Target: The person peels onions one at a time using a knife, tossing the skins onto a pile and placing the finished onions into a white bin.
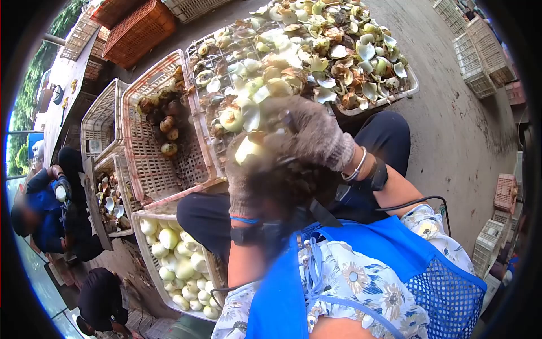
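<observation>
My left hand (241,183), in a dirty knit glove, holds a pale peeled onion (250,150) near the middle of the view. Close beside it, my right hand (307,127), gloved too, is bent over the onion; its fingertips are blurred, and whatever they hold cannot be made out. Just beyond both hands lies a heap of onion skins (344,53) on a wide white crate (411,90). Several unpeeled brown onions (169,125) sit in a pinkish crate (132,164) at the left. Below that, a crate (148,270) holds many peeled onions (183,265).
At the far left a seated person (42,209) in blue holds a pale onion. Another person (101,299) is at the lower left. Orange crates (138,37) stand at the upper left, more crates (474,68) along the right. A skin-filled crate (116,198) is at left.
</observation>
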{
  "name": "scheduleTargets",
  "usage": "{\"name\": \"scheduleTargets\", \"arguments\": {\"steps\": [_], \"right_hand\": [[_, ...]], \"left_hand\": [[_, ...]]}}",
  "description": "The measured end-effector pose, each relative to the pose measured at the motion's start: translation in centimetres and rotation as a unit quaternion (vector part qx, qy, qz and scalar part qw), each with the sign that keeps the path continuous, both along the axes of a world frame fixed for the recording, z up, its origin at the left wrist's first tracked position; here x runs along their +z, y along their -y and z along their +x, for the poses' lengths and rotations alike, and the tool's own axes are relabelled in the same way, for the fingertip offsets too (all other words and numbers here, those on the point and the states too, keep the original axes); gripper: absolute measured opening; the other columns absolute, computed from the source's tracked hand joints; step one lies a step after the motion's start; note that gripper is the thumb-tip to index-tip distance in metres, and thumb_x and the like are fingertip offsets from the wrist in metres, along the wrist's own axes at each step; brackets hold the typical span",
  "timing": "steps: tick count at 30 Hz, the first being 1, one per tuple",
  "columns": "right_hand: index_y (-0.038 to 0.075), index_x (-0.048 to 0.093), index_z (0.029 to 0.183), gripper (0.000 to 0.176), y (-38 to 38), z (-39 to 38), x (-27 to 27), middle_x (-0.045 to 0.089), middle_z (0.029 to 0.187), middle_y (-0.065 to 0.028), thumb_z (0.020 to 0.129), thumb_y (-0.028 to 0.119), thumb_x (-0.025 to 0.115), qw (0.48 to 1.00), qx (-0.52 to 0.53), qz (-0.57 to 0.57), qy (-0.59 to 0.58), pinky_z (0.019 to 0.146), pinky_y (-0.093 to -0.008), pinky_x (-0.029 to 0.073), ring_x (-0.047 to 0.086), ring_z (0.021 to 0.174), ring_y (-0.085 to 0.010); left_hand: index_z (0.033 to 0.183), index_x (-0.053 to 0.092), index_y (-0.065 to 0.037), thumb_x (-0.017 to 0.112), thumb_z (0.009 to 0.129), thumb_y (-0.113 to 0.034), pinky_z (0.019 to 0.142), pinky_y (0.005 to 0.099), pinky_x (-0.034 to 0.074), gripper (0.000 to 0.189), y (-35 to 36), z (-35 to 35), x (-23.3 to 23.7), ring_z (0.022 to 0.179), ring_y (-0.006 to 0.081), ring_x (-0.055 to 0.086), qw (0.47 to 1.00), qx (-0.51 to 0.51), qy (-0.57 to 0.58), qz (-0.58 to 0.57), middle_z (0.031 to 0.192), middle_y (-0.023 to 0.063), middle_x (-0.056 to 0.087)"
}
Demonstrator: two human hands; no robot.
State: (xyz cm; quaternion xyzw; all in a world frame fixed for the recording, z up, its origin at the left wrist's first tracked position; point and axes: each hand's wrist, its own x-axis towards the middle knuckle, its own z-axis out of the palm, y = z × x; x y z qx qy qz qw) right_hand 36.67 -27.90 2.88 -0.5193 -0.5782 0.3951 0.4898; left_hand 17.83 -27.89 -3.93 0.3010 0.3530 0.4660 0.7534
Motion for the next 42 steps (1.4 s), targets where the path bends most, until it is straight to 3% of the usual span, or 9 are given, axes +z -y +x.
{"name": "scheduleTargets", "arguments": {"steps": [6, 13, 19, 21, 24, 31, 33, 36, 42], "right_hand": [[0.005, 0.063, 0.089, 0.016, -0.2, -0.1, -2.3, 0.061, 0.084, -0.0144, 0.076, 0.013, 0.067, 0.958, -0.005, 0.202, 0.203, 0.068, -0.0401, 0.05, 0.061, 0.081, -0.034], [0.001, 0.065, 0.098, 0.032, -3.1, 3.3, -1.3, 0.065, 0.085, -0.0177, 0.073, 0.019, 0.072, 0.925, -0.157, -0.09, 0.334, 0.072, -0.0379, 0.053, 0.064, 0.08, -0.0347], [-0.001, 0.064, 0.095, 0.031, 0.2, 1.5, -1.4, 0.068, 0.083, -0.0072, 0.08, 0.023, 0.075, 0.966, -0.027, -0.194, -0.167, 0.067, -0.0292, 0.052, 0.063, 0.074, -0.0135], [0.001, 0.065, 0.093, 0.03, 0.7, 0.5, 0.2, 0.064, 0.076, -0.0038, 0.079, 0.025, 0.076, 0.99, -0.024, -0.134, -0.027, 0.065, -0.0291, 0.048, 0.057, 0.071, -0.0104], [0.001, 0.065, 0.091, 0.024, 0.7, -0.7, -1.2, 0.063, 0.074, -0.0023, 0.08, 0.021, 0.073, 0.987, 0.014, -0.13, -0.097, 0.063, -0.028, 0.047, 0.055, 0.069, -0.0089], [0.0, 0.065, 0.092, 0.015, 0.9, -1.3, 1.1, 0.063, 0.072, -0.0017, 0.083, 0.012, 0.067, 0.961, 0.022, -0.175, -0.212, 0.059, -0.0233, 0.047, 0.055, 0.065, -0.0057], [0.001, 0.066, 0.091, 0.013, 1.1, -0.6, 2.0, 0.063, 0.072, -0.002, 0.083, 0.012, 0.067, 0.948, 0.026, -0.187, -0.257, 0.057, -0.0231, 0.048, 0.057, 0.065, -0.0063], [0.002, 0.06, 0.106, 0.026, -0.1, 1.3, 1.4, 0.065, 0.082, -0.0071, 0.085, 0.016, 0.068, 0.845, 0.05, -0.067, -0.528, 0.05, -0.0238, 0.051, 0.062, 0.062, -0.0128], [0.0, 0.063, 0.094, 0.029, -3.2, 3.8, 0.2, 0.064, 0.083, -0.0162, 0.079, 0.024, 0.069, 0.943, -0.145, 0.016, 0.301, 0.069, -0.0405, 0.05, 0.062, 0.073, -0.0327]], "left_hand": [[0.128, 0.048, -0.007, 0.071, 0.078, -0.019, 0.089, 0.04, 0.051, 0.056, 0.8, 0.7, 2.3, 0.107, 0.0239, 0.057, 0.998, -0.022, -0.065, 0.012, 0.117, 0.0087, 0.057], [0.129, 0.049, -0.011, 0.073, 0.077, -0.044, 0.091, 0.0549, 0.048, 0.066, 0.8, -0.5, 0.8, 0.11, 0.0328, 0.055, 0.977, 0.053, 0.152, -0.137, 0.123, 0.0125, 0.056], [0.13, 0.048, -0.011, 0.074, 0.074, -0.047, 0.098, 0.0571, 0.043, 0.071, 0.2, -2.2, -1.6, 0.114, 0.0342, 0.053, 0.937, -0.055, 0.315, -0.137, 0.124, 0.0131, 0.055], [0.133, 0.046, -0.009, 0.073, 0.075, -0.045, 0.103, 0.0568, 0.039, 0.073, 0.6, -2.5, -1.8, 0.118, 0.0342, 0.051, 0.946, -0.073, -0.262, 0.177, 0.128, 0.0135, 0.053], [0.135, 0.043, -0.007, 0.071, 0.077, -0.04, 0.107, 0.056, 0.033, 0.072, 1.6, -1.9, -0.6, 0.122, 0.0344, 0.047, 0.988, -0.044, 0.134, -0.059, 0.133, 0.013, 0.05], [0.136, 0.042, -0.005, 0.065, 0.084, -0.041, 0.108, 0.0544, 0.031, 0.067, 1.3, -1.4, 1.3, 0.124, 0.0347, 0.046, 0.992, -0.074, 0.101, -0.03, 0.135, 0.0117, 0.048], [0.134, 0.043, -0.006, 0.065, 0.082, -0.05, 0.099, 0.0512, 0.042, 0.071, 1.7, -1.8, 0.2, 0.122, 0.0344, 0.047, 0.938, -0.069, -0.284, 0.185, 0.133, 0.0133, 0.05], [0.132, 0.045, -0.006, 0.068, 0.078, -0.054, 0.086, 0.0453, 0.05, 0.076, 0.7, -0.9, 0.9, 0.119, 0.0343, 0.049, 0.998, -0.035, -0.017, 0.051, 0.13, 0.016, 0.051], [0.134, 0.042, -0.004, 0.075, 0.072, -0.055, 0.086, 0.0435, 0.052, 0.086, -0.1, 0.0, 2.3, 0.118, 0.0361, 0.048, 0.891, -0.065, 0.435, -0.116, 0.13, 0.0189, 0.048]]}}
